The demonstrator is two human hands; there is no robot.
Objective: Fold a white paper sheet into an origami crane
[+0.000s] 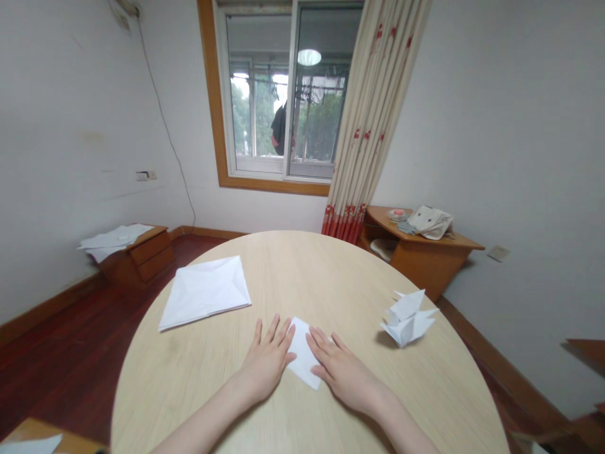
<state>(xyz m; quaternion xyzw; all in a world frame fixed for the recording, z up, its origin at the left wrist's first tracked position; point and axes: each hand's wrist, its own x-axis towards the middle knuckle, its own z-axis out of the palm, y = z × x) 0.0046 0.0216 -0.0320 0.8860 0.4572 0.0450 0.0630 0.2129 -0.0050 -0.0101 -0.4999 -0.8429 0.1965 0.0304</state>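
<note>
A small folded white paper (301, 353) lies on the round light-wood table (307, 277) near its front. My left hand (268, 359) rests flat on the paper's left part, fingers stretched out. My right hand (341, 369) lies flat on its right part, fingers also extended. Both hands press the paper down; its lower corner shows between them.
A stack of white paper sheets (205, 290) lies at the table's left. Folded paper figures (407, 316) sit at the right. A low wooden cabinet (137, 252) with papers stands at the left wall, a wooden side table (416, 249) under the curtain (373, 113) by the window.
</note>
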